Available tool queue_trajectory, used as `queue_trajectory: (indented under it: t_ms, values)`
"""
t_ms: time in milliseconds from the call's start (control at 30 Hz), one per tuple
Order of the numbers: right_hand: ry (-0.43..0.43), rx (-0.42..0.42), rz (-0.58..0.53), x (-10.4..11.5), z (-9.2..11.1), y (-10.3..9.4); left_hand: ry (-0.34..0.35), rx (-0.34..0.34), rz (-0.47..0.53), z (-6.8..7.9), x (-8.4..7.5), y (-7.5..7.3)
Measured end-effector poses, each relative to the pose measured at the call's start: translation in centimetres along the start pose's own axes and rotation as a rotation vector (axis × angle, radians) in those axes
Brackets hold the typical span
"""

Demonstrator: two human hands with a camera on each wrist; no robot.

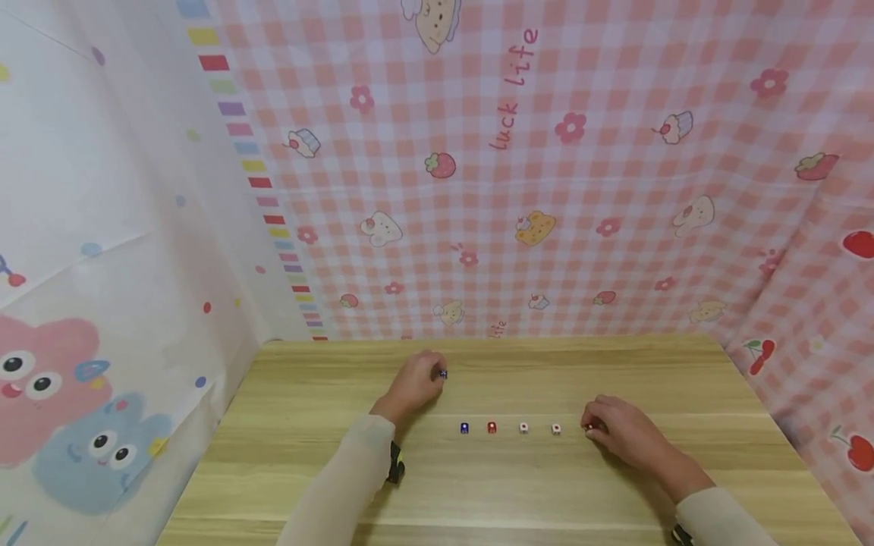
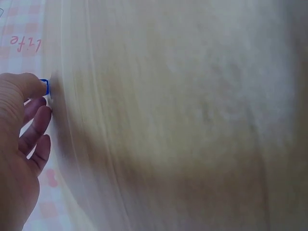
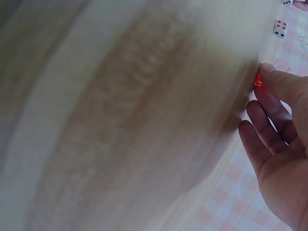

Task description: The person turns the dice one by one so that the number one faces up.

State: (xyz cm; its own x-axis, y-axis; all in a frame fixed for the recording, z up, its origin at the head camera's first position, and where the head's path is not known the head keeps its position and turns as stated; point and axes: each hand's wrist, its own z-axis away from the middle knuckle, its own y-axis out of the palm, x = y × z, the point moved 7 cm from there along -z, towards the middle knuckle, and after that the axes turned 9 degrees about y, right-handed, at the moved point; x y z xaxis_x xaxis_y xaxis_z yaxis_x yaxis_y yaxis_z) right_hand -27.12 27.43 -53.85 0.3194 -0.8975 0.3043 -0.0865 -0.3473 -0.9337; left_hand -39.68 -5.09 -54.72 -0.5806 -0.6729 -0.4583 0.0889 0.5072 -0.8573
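Observation:
My left hand (image 1: pixel 415 383) pinches a blue die (image 1: pixel 443 374) between thumb and fingers, toward the back of the table; the left wrist view shows only a blue edge of the die (image 2: pixel 45 87). On the right, my right hand (image 1: pixel 627 430) pinches a red die (image 3: pixel 260 82) at the table surface, at the right end of a row. That row runs from a blue die (image 1: pixel 464 428) through a red die (image 1: pixel 492 428) and a white die (image 1: pixel 523 428) to another white die (image 1: pixel 556 429), the one closest to my right hand. The fingers partly hide both pinched dice.
The wooden table (image 1: pixel 505 493) reaches back to a pink checked cloth (image 1: pixel 478 197) with printed sweets and fruit. A white cloth (image 1: pixel 123 227) with cartoon figures hangs at the left. Dark straps (image 1: pixel 395 464) sit around both wrists.

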Motion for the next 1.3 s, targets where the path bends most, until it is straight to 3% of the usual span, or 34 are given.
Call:
queue_trajectory:
  t_ms: [200, 567, 1000, 1300]
  values:
    - [-0.025, -0.028, -0.004, 0.14, 0.03, -0.12, -0.004, -0.003, -0.011, -0.23, -0.03, 0.22]
    - [0.003, -0.006, 0.003, -0.08, -0.04, 0.04, 0.026, -0.022, -0.031, -0.25, 0.14, 0.48]
    - [0.028, 0.011, -0.004, 0.01, -0.03, 0.19, 0.066, 0.066, -0.108, -0.33, -0.54, 0.81]
    - [0.030, 0.006, -0.002, -0.13, -0.04, 0.23, 0.041, 0.034, -0.033, -0.13, -0.31, 0.83]
